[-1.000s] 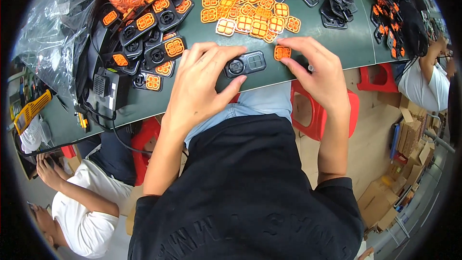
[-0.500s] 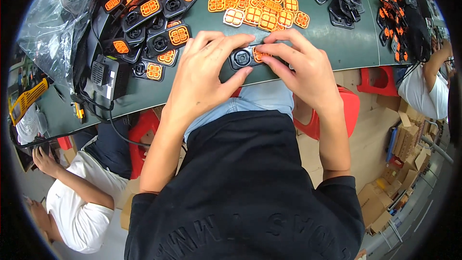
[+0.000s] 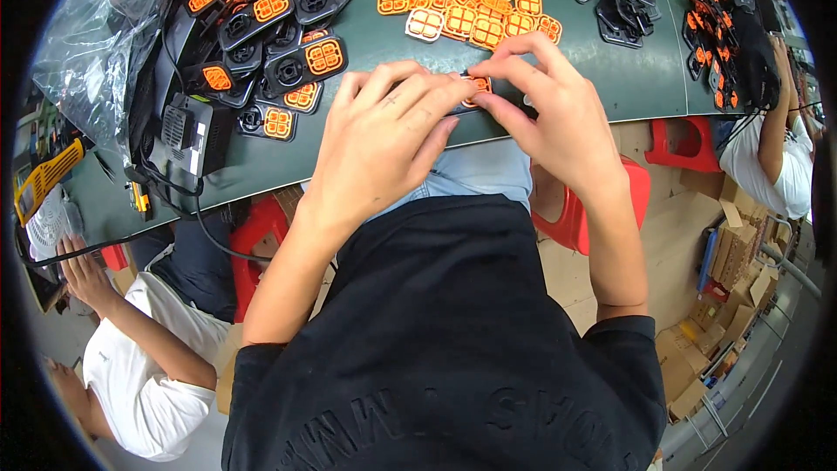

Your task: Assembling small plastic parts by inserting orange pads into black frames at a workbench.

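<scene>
A small black plastic plate with an orange grid insert lies on the green table in front of me, mostly hidden by my hands. My left hand covers the plate's left part, its fingers together and their tips pressed at the insert. From the other side, the index finger and thumb of my right hand close around the right end of the plate. Just beyond my hands lies a loose heap of orange grid inserts, one of them with a pale rim.
On the left are piled black plates with orange inserts, a clear plastic bag and a black power box with cables. Bare black plates lie at the far right. Co-workers sit on both sides; red stools stand below.
My left hand has moved right over the plate, covering the round socket that showed before. The fingers of my right hand have spread from the insert to the plate's edges.
</scene>
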Available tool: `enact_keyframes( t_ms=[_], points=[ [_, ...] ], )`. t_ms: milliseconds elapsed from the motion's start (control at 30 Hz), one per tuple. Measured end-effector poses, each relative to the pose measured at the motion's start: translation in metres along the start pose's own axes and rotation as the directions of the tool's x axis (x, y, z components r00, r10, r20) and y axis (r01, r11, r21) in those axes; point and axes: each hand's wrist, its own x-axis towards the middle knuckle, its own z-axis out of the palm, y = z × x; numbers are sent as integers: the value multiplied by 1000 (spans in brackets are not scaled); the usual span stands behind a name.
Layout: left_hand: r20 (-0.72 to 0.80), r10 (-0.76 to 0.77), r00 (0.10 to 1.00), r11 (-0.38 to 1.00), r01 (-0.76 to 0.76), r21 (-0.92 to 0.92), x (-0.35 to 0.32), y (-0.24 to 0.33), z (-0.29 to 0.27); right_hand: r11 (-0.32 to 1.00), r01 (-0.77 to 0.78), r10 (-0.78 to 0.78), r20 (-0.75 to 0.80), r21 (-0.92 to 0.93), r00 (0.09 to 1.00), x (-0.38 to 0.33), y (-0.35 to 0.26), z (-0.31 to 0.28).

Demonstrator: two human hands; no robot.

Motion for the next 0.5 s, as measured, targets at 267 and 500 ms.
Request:
enact_keyframes(
  t_ms=[267,500],
  points=[
    [-40,77,996,989,-72,128,-4,1,6,991,102,-97,-65,82,993,2,11,-8],
    [-27,50,998,979,-43,201,-10,9,13,91,33,222,-53,995,974,18,21,-39]
  ],
)
